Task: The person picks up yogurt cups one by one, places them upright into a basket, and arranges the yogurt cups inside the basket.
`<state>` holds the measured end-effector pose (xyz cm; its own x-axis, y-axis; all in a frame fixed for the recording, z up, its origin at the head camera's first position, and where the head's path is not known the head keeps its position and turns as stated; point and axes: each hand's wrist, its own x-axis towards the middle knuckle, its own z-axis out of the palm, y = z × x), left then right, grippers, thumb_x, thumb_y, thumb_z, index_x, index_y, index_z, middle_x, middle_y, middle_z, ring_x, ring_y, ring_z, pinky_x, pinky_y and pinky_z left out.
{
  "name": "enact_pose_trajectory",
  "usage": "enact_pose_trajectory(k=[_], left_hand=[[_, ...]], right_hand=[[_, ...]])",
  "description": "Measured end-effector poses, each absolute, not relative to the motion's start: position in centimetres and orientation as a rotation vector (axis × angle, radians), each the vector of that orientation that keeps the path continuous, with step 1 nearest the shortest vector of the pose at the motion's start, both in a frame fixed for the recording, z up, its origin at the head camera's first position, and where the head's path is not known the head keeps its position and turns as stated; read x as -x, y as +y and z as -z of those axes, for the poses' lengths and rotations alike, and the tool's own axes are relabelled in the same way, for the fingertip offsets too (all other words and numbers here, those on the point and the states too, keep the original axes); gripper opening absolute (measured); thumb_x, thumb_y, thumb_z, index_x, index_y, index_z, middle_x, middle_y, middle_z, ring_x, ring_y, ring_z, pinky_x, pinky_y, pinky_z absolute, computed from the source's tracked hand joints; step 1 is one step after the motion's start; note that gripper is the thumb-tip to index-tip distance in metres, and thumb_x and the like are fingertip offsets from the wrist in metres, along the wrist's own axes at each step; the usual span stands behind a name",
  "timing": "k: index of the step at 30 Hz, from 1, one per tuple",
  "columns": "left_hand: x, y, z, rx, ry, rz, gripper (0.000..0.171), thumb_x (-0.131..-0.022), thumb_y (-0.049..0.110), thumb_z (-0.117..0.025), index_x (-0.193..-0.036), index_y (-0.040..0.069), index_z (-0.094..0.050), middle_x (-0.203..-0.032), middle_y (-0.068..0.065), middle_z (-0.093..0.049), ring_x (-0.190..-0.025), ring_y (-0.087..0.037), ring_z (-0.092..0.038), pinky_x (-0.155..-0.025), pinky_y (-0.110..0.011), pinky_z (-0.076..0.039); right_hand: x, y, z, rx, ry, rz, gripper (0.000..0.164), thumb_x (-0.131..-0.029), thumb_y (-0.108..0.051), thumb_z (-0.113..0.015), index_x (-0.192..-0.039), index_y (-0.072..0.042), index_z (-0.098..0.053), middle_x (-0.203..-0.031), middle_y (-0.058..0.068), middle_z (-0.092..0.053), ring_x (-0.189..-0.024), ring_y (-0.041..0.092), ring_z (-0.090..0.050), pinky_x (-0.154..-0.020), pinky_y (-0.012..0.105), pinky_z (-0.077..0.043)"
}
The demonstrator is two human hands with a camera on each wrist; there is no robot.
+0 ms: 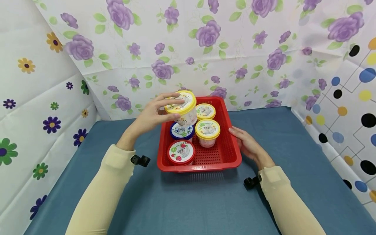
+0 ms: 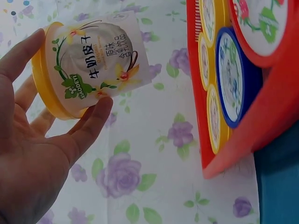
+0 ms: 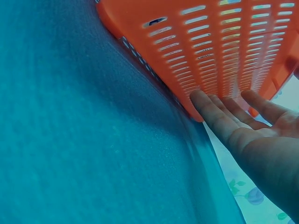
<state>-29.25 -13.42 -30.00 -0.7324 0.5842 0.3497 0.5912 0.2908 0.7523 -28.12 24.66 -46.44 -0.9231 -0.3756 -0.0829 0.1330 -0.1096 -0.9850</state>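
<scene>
My left hand (image 1: 152, 112) grips a yellow-lidded dessert cup (image 1: 188, 114) by its lid and holds it tilted above the back left of a red plastic basket (image 1: 199, 168). In the left wrist view, Chinese lettering and yellow flowers show on the side of that cup (image 2: 100, 60). Still in the basket are a red-lidded cup (image 1: 181, 152), a blue-lidded cup (image 1: 182, 130) and yellow-lidded cups (image 1: 207, 129), one partly hidden behind the raised cup. Against the basket's slotted right wall (image 3: 210, 42), my right hand (image 3: 261, 126) rests with nearly straight fingers.
A blue-green cloth (image 1: 191, 202) covers the table beneath the basket. Behind it hangs a white sheet with purple roses (image 1: 208, 34). Patterned sheets also close off the left and right sides. A small black camera sits on each wrist.
</scene>
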Motion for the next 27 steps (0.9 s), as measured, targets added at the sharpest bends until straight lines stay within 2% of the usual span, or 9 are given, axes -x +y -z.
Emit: enact_pose_trajectory(k=[5,10,17,22,27], left_hand=[[29.4,-12.4,29.7,1.223,-2.539,1.409,0.047,-0.096,0.020,-0.077,-0.142,0.018,-0.067,-0.160,0.002,-0.043,-0.141,-0.019,-0.041,-0.100,-0.046,-0.051],[29.3,-11.6,29.3,1.280,-2.561,1.414,0.047,-0.095,0.020,-0.078,-0.141,0.020,-0.068,-0.158,0.003,-0.045,-0.141,-0.017,-0.042,-0.099,-0.046,-0.052],[29.1,-10.5,29.7,1.446,-2.583,1.531,0.047,-0.094,0.011,-0.078,-0.140,0.012,-0.068,-0.158,-0.001,-0.045,-0.143,-0.020,-0.039,-0.104,-0.048,-0.052],[29.2,-9.7,29.9,1.511,-2.640,1.465,0.049,-0.094,0.014,-0.079,-0.141,0.015,-0.067,-0.157,-0.001,-0.047,-0.141,-0.018,-0.043,-0.100,-0.041,-0.055],[29.4,-8.8,30.2,1.584,-2.669,1.405,0.048,-0.094,0.016,-0.079,-0.140,0.014,-0.067,-0.157,-0.001,-0.048,-0.143,-0.016,-0.042,-0.101,-0.039,-0.054]], right_hand=[[28.1,24.7,46.4,0.275,1.820,2.102,0.058,-0.111,-0.038,-0.048,-0.157,-0.004,-0.038,-0.140,0.022,-0.061,-0.109,0.023,-0.073,-0.089,0.040,-0.060],[28.2,24.7,46.5,0.276,1.826,2.098,0.058,-0.111,-0.038,-0.048,-0.158,-0.005,-0.038,-0.141,0.022,-0.060,-0.109,0.023,-0.073,-0.090,0.040,-0.060],[28.2,24.6,46.7,0.267,1.838,2.101,0.056,-0.112,-0.038,-0.047,-0.157,-0.006,-0.040,-0.140,0.022,-0.061,-0.110,0.022,-0.073,-0.090,0.039,-0.060],[28.1,24.6,46.7,0.282,1.835,2.094,0.058,-0.112,-0.039,-0.047,-0.158,-0.005,-0.037,-0.141,0.021,-0.060,-0.111,0.022,-0.072,-0.091,0.039,-0.060],[28.1,24.5,46.6,0.258,1.837,2.096,0.056,-0.111,-0.039,-0.048,-0.156,-0.007,-0.040,-0.141,0.020,-0.060,-0.110,0.020,-0.072,-0.090,0.038,-0.060]])
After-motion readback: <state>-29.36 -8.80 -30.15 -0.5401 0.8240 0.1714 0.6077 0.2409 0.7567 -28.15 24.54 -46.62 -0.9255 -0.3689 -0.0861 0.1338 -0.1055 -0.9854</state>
